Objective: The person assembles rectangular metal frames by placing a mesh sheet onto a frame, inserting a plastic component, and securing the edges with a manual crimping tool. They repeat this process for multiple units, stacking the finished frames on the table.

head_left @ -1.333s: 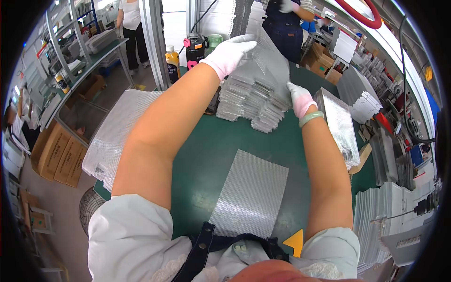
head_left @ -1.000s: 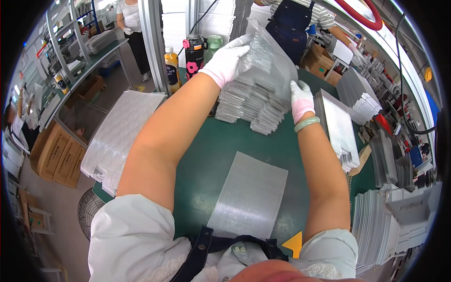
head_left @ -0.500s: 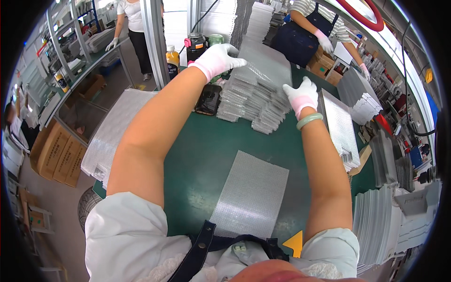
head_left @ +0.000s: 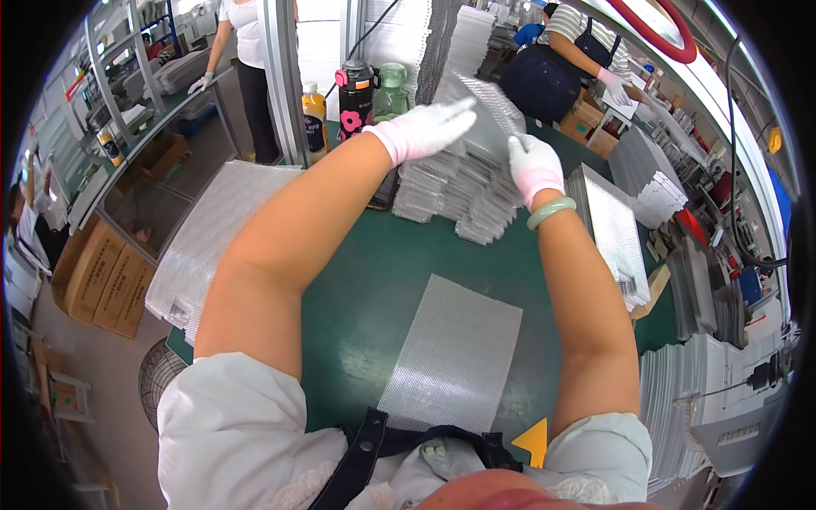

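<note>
My left hand [head_left: 432, 130], in a white glove with a pink cuff, reaches over a pile of silvery mesh sheets [head_left: 463, 191]. Its fingers are stretched out, and their tips meet a tilted mesh sheet [head_left: 493, 109] at the top of the pile. At that sheet's right side, my gloved right hand [head_left: 536, 163] has its thumb and fingers closed on the edge. A pale green bangle [head_left: 551, 212] circles my right wrist. One more mesh sheet [head_left: 455, 353] lies flat on the green table [head_left: 348, 340] close to my body.
Mesh stacks stand at left [head_left: 225, 229] and right [head_left: 610, 229]. Behind my left hand are a black flask [head_left: 357, 98], a green bottle [head_left: 391, 93] and an orange-topped bottle [head_left: 314, 119]. A yellow pointed piece [head_left: 533, 442] sits near my right elbow. A co-worker [head_left: 569, 64] works beyond.
My left hand has moved right and a little down, its fingers drawn together. My right hand has closed, and a sheet at the pile's top now stands tilted between both hands.
</note>
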`<state>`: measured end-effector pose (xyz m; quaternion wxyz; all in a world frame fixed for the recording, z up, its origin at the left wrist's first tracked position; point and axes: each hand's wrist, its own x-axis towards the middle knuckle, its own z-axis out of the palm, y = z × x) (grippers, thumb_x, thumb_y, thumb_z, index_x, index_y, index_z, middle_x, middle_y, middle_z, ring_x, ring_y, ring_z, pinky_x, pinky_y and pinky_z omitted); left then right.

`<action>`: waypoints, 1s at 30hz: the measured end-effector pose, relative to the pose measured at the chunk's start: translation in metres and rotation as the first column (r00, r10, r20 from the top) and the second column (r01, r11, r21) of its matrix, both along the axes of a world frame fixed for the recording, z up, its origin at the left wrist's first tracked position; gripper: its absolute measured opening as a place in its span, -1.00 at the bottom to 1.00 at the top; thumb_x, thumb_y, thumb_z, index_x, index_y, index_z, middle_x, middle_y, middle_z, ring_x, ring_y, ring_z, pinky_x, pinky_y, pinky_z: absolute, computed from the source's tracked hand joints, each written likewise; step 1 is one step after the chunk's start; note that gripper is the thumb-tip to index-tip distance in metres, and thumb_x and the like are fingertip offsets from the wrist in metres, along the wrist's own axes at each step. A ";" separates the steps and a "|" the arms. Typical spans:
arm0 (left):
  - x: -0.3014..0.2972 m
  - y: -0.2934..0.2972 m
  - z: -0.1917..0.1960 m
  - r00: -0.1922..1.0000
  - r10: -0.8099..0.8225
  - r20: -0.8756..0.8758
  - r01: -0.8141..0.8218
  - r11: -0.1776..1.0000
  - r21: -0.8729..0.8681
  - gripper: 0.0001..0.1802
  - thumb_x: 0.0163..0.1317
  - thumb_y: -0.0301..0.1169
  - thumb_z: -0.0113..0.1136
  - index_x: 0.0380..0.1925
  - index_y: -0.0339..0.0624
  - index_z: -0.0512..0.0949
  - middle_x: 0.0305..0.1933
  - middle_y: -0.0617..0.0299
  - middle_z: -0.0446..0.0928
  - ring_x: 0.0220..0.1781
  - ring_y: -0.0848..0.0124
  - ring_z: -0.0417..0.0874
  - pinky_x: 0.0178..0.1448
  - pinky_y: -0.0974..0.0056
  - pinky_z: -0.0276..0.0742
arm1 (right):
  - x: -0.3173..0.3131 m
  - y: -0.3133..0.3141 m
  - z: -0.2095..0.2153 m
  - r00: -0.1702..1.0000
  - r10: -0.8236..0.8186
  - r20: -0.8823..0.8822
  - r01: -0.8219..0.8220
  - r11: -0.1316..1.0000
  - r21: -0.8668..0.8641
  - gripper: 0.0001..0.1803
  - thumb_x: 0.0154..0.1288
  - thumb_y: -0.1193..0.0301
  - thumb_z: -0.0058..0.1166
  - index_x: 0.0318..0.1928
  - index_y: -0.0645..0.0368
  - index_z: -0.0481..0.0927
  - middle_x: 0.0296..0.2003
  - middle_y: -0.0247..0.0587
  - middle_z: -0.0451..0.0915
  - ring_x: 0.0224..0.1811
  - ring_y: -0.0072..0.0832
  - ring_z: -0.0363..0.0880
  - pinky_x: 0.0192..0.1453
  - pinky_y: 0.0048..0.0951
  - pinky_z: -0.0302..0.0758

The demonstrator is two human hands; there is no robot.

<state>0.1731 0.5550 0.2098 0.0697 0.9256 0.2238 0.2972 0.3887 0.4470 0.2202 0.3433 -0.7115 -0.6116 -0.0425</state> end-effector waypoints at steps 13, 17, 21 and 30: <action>0.003 -0.030 0.019 0.925 0.044 -0.377 -0.155 0.950 -0.270 -0.40 0.45 -0.02 -0.19 0.28 -0.20 0.42 0.35 0.00 0.42 0.41 0.08 0.37 0.49 0.17 0.21 | 0.078 -0.059 0.034 0.825 0.100 0.556 -0.085 0.995 -0.052 -0.66 0.38 0.08 -0.09 0.04 -0.21 0.63 -0.11 -0.07 0.65 -0.07 -0.08 0.62 0.05 -0.15 0.53; 0.010 -0.008 0.007 0.937 0.042 -0.347 -0.133 0.961 -0.242 -0.36 0.47 0.01 -0.26 0.26 -0.27 0.41 0.32 -0.10 0.42 0.40 0.01 0.36 0.49 0.15 0.19 | 0.085 -0.063 0.048 0.948 -0.048 0.316 0.033 0.998 0.053 -0.70 0.42 0.18 -0.09 0.00 -0.11 0.64 -0.15 -0.09 0.66 -0.09 -0.12 0.64 0.00 -0.18 0.54; 0.005 -0.024 0.006 0.939 0.106 -0.327 -0.192 0.951 -0.241 -0.31 0.47 0.06 -0.28 0.25 -0.33 0.40 0.30 -0.18 0.41 0.41 -0.02 0.34 0.49 0.12 0.18 | 0.070 -0.078 0.052 0.950 -0.169 0.264 -0.021 0.805 0.593 -0.70 0.41 0.24 -0.04 0.02 0.01 0.65 -0.13 -0.09 0.68 -0.03 -0.15 0.64 0.08 -0.22 0.53; 0.009 -0.033 0.009 0.964 0.124 -0.236 -0.176 0.962 -0.210 -0.30 0.42 0.11 -0.23 0.27 -0.22 0.43 0.33 -0.09 0.42 0.41 0.00 0.35 0.48 0.11 0.22 | 0.076 -0.117 0.064 0.927 -0.052 0.372 -0.101 0.919 0.380 -0.66 0.33 0.16 0.02 0.01 -0.04 0.68 -0.08 -0.13 0.68 0.05 -0.15 0.60 0.18 -0.18 0.50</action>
